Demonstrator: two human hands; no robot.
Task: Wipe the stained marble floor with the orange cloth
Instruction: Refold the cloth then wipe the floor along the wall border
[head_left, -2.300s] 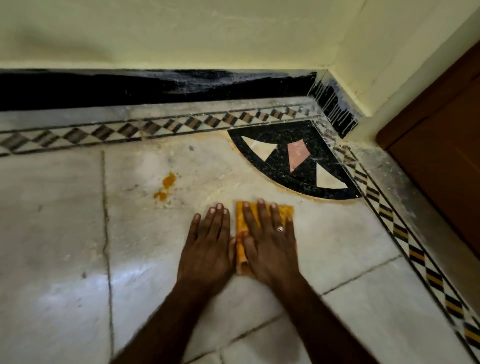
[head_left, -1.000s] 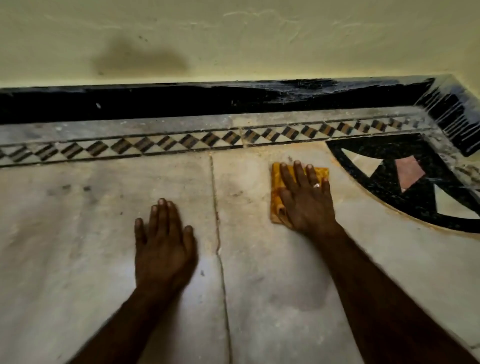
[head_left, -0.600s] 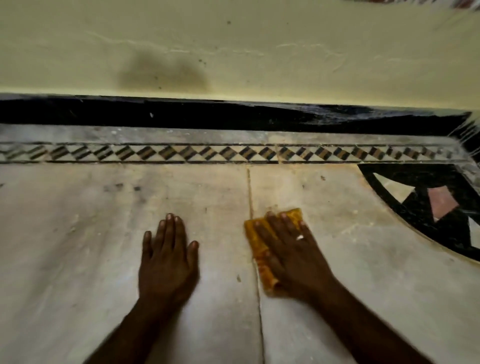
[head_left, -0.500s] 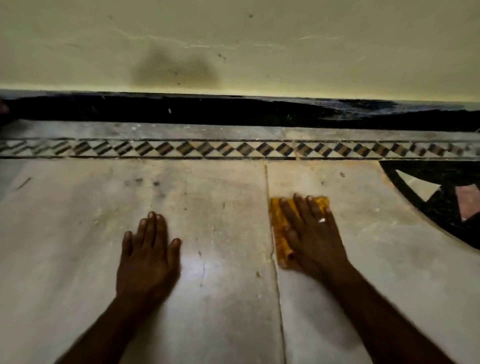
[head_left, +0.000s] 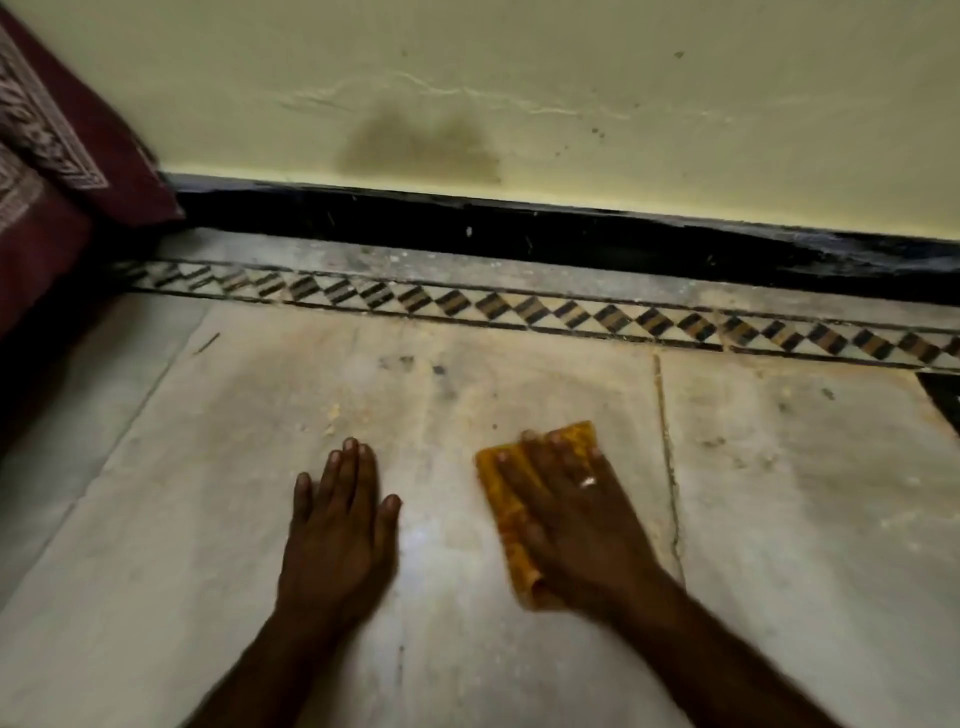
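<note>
The folded orange cloth (head_left: 506, 506) lies flat on the pale marble floor (head_left: 805, 545), pinned under the palm and spread fingers of my right hand (head_left: 576, 519). Only the cloth's left strip and far corner show past the hand. My left hand (head_left: 340, 535) rests flat on the marble a short way to the left, fingers together, holding nothing. Faint yellowish smears and small crumbs (head_left: 332, 415) mark the slab ahead of my left hand. Dark specks (head_left: 410, 364) sit further toward the wall.
A diamond-pattern inlay border (head_left: 519, 306) runs along the black skirting (head_left: 571, 234) under a yellow wall with a dark smudge (head_left: 421, 145). Maroon patterned fabric (head_left: 47, 171) fills the far left. A floor joint (head_left: 667, 457) runs just right of the cloth.
The orange blob seen 2.3 s ago is gone from view. My right hand has slid the cloth leftward across the joint onto the left slab. The view has shifted left, revealing the maroon fabric.
</note>
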